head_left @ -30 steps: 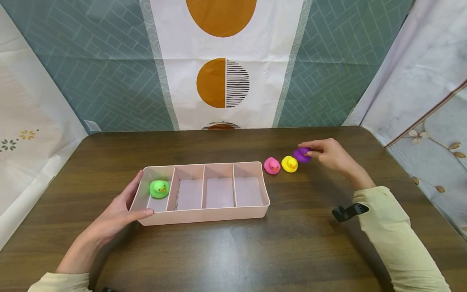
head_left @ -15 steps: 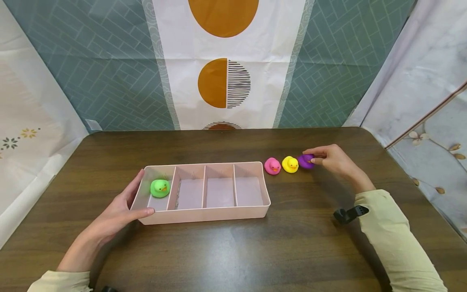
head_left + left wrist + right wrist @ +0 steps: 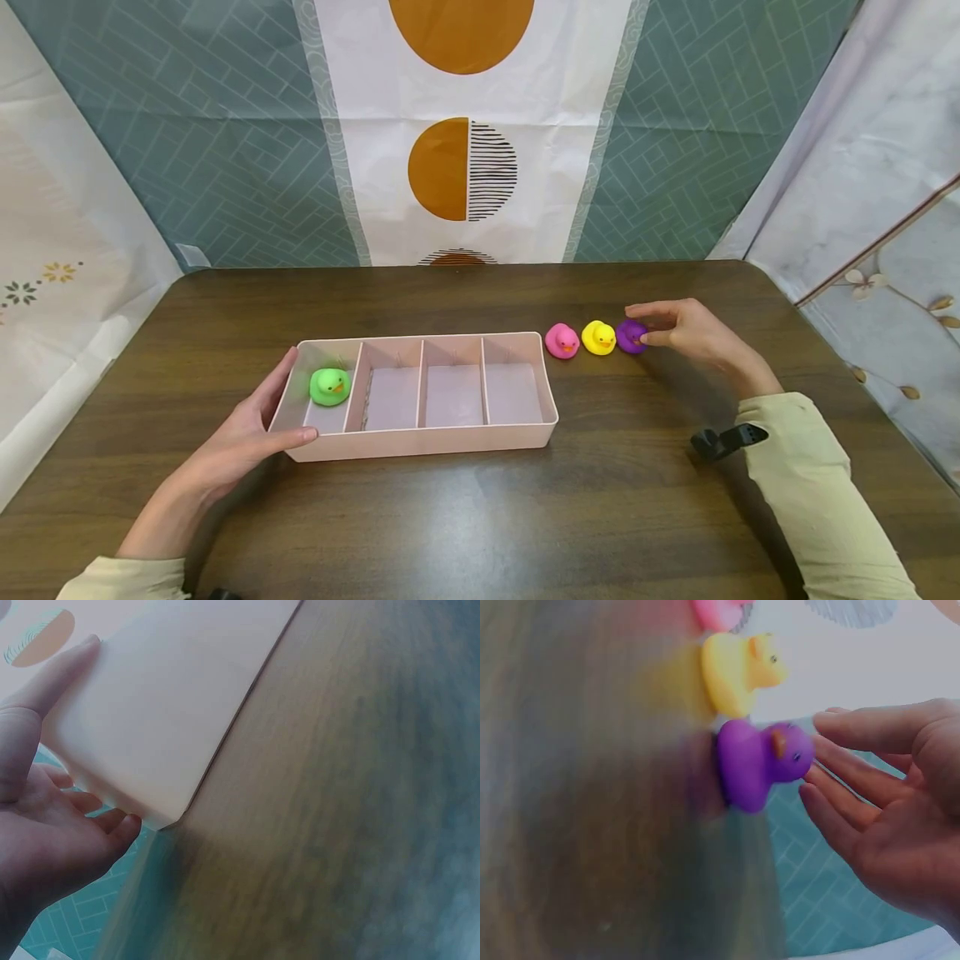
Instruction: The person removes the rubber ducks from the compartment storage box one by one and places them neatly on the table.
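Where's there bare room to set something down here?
Free: table in front of the tray, between the sleeves; the strip behind it; the tray's three rightmost compartments. Crowded: right of the tray, by the pink duck, yellow duck, purple duck and right hand.

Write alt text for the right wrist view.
A right hand, thumb and fingers apart, is close to the head of a purple duck on a wooden table. Next come a yellow duck and a pink duck cut off by the top edge.
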Demonstrator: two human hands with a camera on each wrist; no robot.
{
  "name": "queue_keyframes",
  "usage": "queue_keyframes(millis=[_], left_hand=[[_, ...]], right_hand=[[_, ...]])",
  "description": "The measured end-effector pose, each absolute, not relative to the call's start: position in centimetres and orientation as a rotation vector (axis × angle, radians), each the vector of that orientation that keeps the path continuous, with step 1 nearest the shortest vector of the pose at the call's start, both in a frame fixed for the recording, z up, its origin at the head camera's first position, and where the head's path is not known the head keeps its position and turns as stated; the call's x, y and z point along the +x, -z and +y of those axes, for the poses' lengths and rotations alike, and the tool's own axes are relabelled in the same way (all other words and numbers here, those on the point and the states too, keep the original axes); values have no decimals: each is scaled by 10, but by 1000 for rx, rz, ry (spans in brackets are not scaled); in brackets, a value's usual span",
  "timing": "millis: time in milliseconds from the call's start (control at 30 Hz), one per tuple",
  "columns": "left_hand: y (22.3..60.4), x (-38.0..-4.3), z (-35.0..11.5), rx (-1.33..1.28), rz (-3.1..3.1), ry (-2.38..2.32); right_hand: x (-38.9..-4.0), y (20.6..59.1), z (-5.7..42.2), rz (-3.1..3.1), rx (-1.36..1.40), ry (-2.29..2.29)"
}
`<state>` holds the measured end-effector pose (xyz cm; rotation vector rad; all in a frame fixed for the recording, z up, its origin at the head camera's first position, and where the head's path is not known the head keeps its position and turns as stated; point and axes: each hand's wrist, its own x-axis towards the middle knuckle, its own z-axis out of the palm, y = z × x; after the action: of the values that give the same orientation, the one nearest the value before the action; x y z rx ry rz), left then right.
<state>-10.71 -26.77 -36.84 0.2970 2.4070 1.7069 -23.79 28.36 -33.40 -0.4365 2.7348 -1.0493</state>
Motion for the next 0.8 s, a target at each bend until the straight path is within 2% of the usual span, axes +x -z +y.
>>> queue_keyframes(millis=[400, 800], left_hand=[[368, -107, -267, 278, 2405, -1693], [368, -108, -268, 276, 2418, -1683]], right_hand=[[-219, 298, 243, 2884, -529, 1105], [-209, 292, 194, 2849, -665, 1142]])
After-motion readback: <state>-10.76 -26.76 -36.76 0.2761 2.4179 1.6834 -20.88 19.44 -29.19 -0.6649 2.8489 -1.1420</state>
